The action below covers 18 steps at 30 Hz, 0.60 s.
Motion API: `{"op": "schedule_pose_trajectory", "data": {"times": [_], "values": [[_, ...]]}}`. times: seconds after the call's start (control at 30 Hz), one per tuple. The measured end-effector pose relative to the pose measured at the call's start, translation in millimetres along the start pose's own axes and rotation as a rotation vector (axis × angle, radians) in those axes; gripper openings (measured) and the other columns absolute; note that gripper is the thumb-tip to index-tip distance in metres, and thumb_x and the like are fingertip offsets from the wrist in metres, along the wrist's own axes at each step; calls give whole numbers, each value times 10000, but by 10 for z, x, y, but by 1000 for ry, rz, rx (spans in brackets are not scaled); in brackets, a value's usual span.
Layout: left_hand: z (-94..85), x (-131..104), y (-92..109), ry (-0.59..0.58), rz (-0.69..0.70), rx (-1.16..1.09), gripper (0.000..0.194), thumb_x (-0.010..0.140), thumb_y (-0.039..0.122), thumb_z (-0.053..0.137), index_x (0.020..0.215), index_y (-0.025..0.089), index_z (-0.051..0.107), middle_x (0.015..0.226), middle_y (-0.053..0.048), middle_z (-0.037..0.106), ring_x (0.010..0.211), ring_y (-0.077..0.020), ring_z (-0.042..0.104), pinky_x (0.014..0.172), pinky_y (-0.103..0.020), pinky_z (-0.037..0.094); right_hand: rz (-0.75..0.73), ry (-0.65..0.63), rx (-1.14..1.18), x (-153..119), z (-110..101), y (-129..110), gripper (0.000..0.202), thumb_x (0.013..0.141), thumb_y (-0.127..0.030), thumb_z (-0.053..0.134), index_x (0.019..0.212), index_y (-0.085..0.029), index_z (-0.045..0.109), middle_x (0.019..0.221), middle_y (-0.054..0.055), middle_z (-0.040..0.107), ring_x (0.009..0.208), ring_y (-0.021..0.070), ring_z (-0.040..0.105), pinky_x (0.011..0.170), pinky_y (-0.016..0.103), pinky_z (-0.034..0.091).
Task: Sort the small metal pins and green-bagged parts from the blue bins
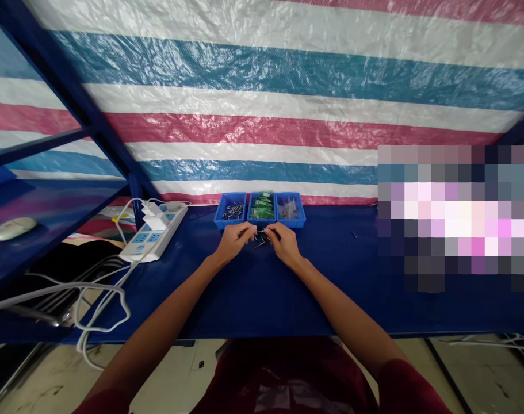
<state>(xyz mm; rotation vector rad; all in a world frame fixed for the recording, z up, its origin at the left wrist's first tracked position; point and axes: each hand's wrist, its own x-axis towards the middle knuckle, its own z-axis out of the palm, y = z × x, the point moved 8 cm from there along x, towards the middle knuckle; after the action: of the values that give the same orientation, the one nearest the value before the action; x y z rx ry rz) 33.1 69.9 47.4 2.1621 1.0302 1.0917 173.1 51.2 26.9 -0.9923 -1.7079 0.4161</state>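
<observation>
Between the two grips, low over the blue worktop (pixel 253 299), the left hand (pixel 233 240) and right hand (pixel 284 242) pinch a tiny dark metal part (pixel 260 232) at their closed fingertips; exactly how it is held is too small to tell. Just beneath them lie a few loose pins (pixel 262 244). A slip could drop the part among these, or roll it off the near edge. Beyond the fingertips stand three blue bins (pixel 260 210), close enough to knock. Far left, a power strip (pixel 155 233) trails cables.
</observation>
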Motion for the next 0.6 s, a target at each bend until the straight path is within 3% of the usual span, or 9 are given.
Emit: {"op": "schedule_pose_trajectory", "data": {"times": [0.1, 0.23, 0.4, 0.6], "values": [[-19, -4, 55, 41, 91, 81, 271, 883, 406, 555, 836, 164, 668, 735, -23, 669, 593, -121, 565, 573, -231, 424, 34, 6, -35, 7, -10, 36, 307, 950, -370, 444, 791, -184, 629, 690, 28, 624, 668, 152, 596, 650, 256, 452], [-3, -15, 116, 33, 179, 146, 288, 905, 391, 531, 792, 167, 673, 737, -36, 665, 628, -129, 572, 603, -241, 431, 67, 28, -24, 8, -45, 43, 331, 950, -389, 432, 814, -182, 652, 724, 37, 648, 640, 147, 591, 642, 258, 462], [-43, -6, 89, 43, 121, 80, 343, 917, 393, 503, 720, 154, 652, 668, -25, 634, 583, -118, 545, 557, -227, 411, 71, 47, 70, 0, -53, 9, 280, 905, -406, 510, 1001, -190, 659, 812, 39, 662, 589, 131, 576, 610, 258, 482], [-36, 9, 0, 21, -5, -17, 397, 901, 416, 507, 638, 150, 638, 564, -4, 587, 499, -102, 508, 521, -219, 402, 31, 27, 69, 4, -43, -43, 285, 926, -403, 479, 849, -187, 647, 775, 39, 636, 609, 133, 560, 608, 260, 463]]}}
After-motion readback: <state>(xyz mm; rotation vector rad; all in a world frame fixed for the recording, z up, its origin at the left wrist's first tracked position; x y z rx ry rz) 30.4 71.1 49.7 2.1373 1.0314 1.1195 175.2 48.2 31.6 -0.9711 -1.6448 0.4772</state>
